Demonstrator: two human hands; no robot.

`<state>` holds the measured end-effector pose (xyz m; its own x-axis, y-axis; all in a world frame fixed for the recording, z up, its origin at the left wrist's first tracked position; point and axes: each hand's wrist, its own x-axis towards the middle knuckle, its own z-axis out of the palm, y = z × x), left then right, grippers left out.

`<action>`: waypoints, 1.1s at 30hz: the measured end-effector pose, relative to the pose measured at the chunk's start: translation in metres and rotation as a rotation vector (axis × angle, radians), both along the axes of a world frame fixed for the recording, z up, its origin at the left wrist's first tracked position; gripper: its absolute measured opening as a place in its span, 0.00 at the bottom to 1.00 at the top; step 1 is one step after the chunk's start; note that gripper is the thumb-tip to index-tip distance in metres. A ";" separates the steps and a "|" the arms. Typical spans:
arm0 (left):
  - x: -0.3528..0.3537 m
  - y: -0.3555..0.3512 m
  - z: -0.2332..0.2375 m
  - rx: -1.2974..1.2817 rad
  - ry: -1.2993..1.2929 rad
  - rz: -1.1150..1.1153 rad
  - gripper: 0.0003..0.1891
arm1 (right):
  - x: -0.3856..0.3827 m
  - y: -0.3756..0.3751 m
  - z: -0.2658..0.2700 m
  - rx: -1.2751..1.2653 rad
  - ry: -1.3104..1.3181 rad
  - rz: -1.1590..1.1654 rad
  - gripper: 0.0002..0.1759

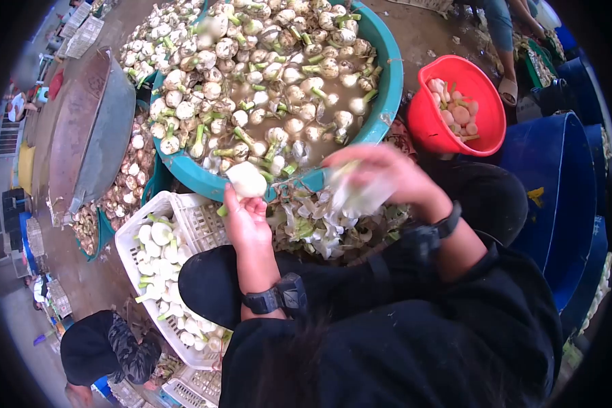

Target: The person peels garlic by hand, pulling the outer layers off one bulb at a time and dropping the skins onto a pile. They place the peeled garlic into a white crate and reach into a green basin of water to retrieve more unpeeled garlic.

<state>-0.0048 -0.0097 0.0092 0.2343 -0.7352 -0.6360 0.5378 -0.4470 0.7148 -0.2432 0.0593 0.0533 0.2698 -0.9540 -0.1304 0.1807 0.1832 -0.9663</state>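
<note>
My left hand [248, 221] holds a peeled white bulb [247, 181] with a short green stem, just in front of the rim of a large teal tub [392, 88]. To its right, my right hand [387, 173] is blurred by motion, with thin whitish peel [360, 194] at its fingers. Below that hand lies a heap of peelings [319, 228]. Muddy water and many unpeeled bulbs [251, 68] with green stems fill the tub. Left of my knee, a white plastic crate [126, 238] contains peeled white bulbs [160, 262].
A red basin [420, 126] with peeled pieces stands at right, beside blue barrels [551, 183]. A metal trough [92, 129] and more piled bulbs [132, 166] are at left. One person [109, 347] bends at lower left; another person's leg [503, 47] shows at upper right.
</note>
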 end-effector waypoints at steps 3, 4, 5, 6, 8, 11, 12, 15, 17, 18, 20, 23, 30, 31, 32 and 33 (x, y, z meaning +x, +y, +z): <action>-0.010 0.009 0.006 -0.176 -0.242 -0.149 0.11 | 0.052 -0.011 -0.020 -0.312 0.623 -0.108 0.38; -0.012 0.012 0.006 -0.263 -0.423 -0.251 0.10 | 0.063 -0.020 -0.013 -0.146 0.431 -0.153 0.30; -0.014 0.015 0.005 -0.283 -0.434 -0.273 0.10 | 0.073 -0.031 -0.019 -0.267 0.393 -0.188 0.23; -0.016 0.018 0.005 -0.281 -0.437 -0.279 0.10 | 0.079 -0.039 -0.025 -0.388 0.352 -0.225 0.17; -0.019 0.018 0.006 -0.214 -0.247 -0.107 0.10 | 0.078 -0.032 -0.032 -0.413 0.346 -0.165 0.13; 0.014 0.002 -0.009 -0.044 0.176 -0.025 0.11 | 0.061 -0.004 -0.053 -0.549 0.744 0.224 0.11; 0.035 0.000 -0.021 -0.052 0.335 -0.113 0.10 | 0.056 0.007 -0.062 -0.552 0.742 0.235 0.11; 0.001 0.002 0.003 -0.068 0.109 -0.042 0.10 | 0.054 0.018 -0.073 -0.321 1.027 0.068 0.21; -0.009 0.009 -0.002 -0.177 -0.208 -0.043 0.10 | 0.068 -0.015 -0.038 -0.021 0.547 -0.035 0.24; -0.014 0.012 0.001 -0.179 -0.206 -0.053 0.10 | 0.078 -0.028 -0.047 0.029 0.401 -0.128 0.22; -0.023 0.017 0.011 -0.410 -0.338 -0.063 0.10 | 0.082 -0.046 -0.012 0.464 0.065 0.002 0.18; -0.010 0.014 0.006 -0.360 -0.168 -0.069 0.10 | 0.081 -0.042 -0.025 0.473 -0.392 0.106 0.17; 0.027 0.000 -0.005 -0.019 0.412 -0.063 0.11 | 0.048 0.000 -0.053 -0.009 0.953 0.353 0.21; 0.022 0.001 -0.004 -0.054 0.347 -0.090 0.12 | 0.058 -0.003 -0.047 -0.024 0.894 0.259 0.24; 0.017 0.001 -0.002 -0.092 0.285 -0.118 0.13 | 0.070 -0.008 -0.039 -0.041 0.835 0.165 0.26; 0.007 0.003 0.004 -0.093 0.286 -0.125 0.13 | 0.084 -0.014 -0.025 -0.124 0.765 0.011 0.25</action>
